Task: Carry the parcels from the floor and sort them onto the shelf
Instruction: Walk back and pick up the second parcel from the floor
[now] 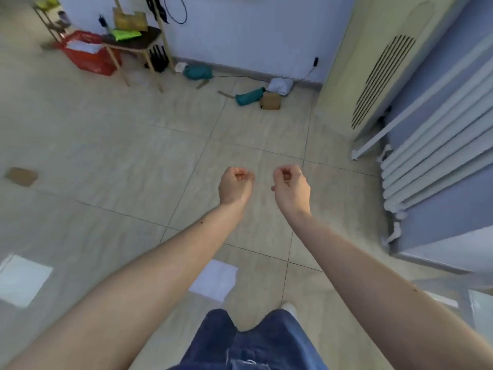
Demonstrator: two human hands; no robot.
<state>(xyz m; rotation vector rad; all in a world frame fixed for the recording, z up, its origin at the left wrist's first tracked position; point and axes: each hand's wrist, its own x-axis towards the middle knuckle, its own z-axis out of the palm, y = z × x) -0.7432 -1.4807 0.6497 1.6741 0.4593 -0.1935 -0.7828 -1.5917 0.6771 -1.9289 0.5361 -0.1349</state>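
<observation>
My left hand (pixel 235 184) and my right hand (pixel 291 186) hang side by side over the tiled floor, fingers curled in, with nothing held. Parcels lie ahead near the far wall: a teal pouch (pixel 249 96), a small brown box (pixel 270 100), a white bag (pixel 280 86) and another teal parcel (pixel 197 72). A flat brown parcel (pixel 21 176) lies far left on the floor. A wooden shelf (pixel 133 41) at the back left holds a green packet (pixel 125 34) and a brown bag (pixel 130 20).
A red basket (pixel 88 53) stands beside the shelf. A tall cream air conditioner (pixel 373 62) fills the right corner, with a white radiator (pixel 432 145) along the right wall. Cables trail along the baseboard. White paper (pixel 216 279) lies near my feet.
</observation>
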